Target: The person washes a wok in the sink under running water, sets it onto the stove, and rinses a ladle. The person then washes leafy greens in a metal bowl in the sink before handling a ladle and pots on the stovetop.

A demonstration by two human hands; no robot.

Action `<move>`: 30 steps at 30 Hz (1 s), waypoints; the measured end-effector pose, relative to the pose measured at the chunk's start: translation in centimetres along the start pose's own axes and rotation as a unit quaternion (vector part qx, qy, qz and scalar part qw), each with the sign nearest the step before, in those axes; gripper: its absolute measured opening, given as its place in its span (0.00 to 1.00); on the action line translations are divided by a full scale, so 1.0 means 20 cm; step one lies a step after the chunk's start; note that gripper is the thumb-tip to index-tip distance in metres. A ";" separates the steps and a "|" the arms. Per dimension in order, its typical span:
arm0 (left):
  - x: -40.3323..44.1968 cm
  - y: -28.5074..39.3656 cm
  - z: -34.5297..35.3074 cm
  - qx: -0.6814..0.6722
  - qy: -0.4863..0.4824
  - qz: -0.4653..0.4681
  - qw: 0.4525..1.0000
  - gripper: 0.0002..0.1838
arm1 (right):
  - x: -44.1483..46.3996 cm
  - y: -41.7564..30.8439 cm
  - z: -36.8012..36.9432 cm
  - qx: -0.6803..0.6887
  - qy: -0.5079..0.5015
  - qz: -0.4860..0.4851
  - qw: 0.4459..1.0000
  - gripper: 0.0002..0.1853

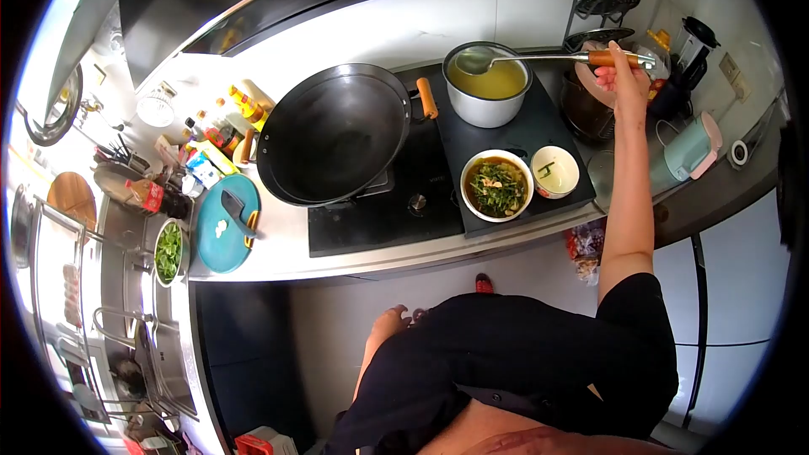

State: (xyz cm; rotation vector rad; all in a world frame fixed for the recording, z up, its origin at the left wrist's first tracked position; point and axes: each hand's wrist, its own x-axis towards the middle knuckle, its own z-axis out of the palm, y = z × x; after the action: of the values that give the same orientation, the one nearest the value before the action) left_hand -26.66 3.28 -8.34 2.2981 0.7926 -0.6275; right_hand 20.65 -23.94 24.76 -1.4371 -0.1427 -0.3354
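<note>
My right hand [622, 76] is closed around the wooden handle of a metal ladle [539, 57]. The ladle's bowl hangs over the left side of a white pot [483, 111] with yellowish liquid inside; whether it touches the liquid is hard to tell. In front of the pot stand a white bowl of cooked greens in dark broth [497, 188] and a smaller bowl [555, 173] with a few green bits in it. Down beside my body, my left hand [389, 321] hangs with its fingers loosely apart, holding nothing and touching no object.
A large black wok [335, 135] sits on the stove, its handle pointing toward the pot. Farther left, a blue cutting board [227, 244] carries a knife [238, 215], beside a bowl of leafy greens [169, 251]. A blender [687, 59] and a light-blue kettle [693, 147] stand at right.
</note>
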 end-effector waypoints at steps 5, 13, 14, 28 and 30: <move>-0.03 0.01 -0.01 -0.004 0.003 0.006 1.000 0.20 | -0.03 0.00 0.03 0.005 -0.007 -0.002 1.000 0.18; -0.07 0.04 -0.04 -0.016 0.008 -0.005 1.000 0.19 | -0.04 0.00 0.07 -0.001 -0.010 0.023 1.000 0.18; -0.08 0.05 -0.05 -0.018 0.008 -0.006 1.000 0.19 | -0.04 0.00 0.07 -0.003 -0.010 0.024 1.000 0.18; -0.08 0.07 -0.04 -0.025 0.020 -0.002 0.999 0.24 | -0.03 -0.13 0.21 0.008 -0.038 -0.011 0.999 0.19; -0.05 0.03 -0.01 -0.039 0.018 0.002 0.999 0.22 | -0.03 -0.18 0.25 0.004 -0.047 -0.016 0.999 0.18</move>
State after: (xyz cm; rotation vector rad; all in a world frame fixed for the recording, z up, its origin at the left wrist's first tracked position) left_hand -26.88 2.63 -7.44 2.2454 0.8157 -0.5446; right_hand 19.47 -19.34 28.55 -1.4445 -0.2440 -0.2931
